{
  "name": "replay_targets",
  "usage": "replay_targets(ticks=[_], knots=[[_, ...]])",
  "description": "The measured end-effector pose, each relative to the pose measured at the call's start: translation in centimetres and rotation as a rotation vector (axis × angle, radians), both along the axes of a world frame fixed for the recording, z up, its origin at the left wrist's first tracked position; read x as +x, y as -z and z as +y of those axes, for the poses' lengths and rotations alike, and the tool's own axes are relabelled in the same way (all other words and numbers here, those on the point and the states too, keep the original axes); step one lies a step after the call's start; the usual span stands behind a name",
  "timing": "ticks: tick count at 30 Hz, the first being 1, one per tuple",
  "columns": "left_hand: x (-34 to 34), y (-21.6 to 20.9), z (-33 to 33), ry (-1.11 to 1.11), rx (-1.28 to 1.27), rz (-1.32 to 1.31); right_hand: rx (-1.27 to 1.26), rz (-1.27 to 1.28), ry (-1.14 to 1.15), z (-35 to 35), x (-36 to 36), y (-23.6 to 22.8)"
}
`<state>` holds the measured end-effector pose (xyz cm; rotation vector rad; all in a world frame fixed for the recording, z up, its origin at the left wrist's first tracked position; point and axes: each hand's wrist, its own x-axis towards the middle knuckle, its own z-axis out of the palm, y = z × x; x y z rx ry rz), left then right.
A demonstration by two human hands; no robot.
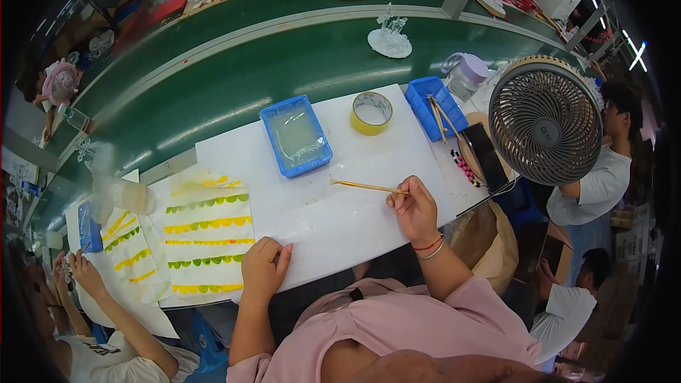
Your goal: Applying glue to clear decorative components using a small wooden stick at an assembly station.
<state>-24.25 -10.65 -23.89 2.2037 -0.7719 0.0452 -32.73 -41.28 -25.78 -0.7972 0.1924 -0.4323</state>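
My right hand (413, 207) pinches the handle of a thin wooden paintbrush (365, 186) above the white sheet. The brush lies nearly level, its pale tip pointing left. My left hand (263, 267) rests by the near edge, fingers curled under and thumb sticking out; nothing shows in it. Beside it lies a patterned sheet (207, 236) with rows of yellow and green scallops. Ahead of my hands, on the white sheet (340, 230), sit a blue tray (296, 136) of cloudy clear material and a yellow tape roll (371, 113).
At the right are a blue basket (425, 92) with wooden sticks, a phone (486, 152), a lidded bottle (468, 74) and a round fan (545, 124). A clear ornament (389, 37) stands on the green conveyor (284, 71). At left, a co-worker's hands (81, 273) hold something small.
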Motion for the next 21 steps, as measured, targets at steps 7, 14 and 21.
replay_targets(ticks=[7, 14, 21], knots=[[-0.4, -0.7, 0.4, -0.046, 0.041, 0.048, -0.01, -0.024, -0.045, 0.4, 0.5, 0.2], [-0.8, -3.3, 0.6, 0.157, 0.312, 0.005, -0.136, 0.122, 0.073, -1.7, -0.8, 1.7], [9.7, -9.5, 3.1, -0.088, 0.196, -0.213, 0.077, -0.037, -0.022, -0.5, -0.2, 0.2]])
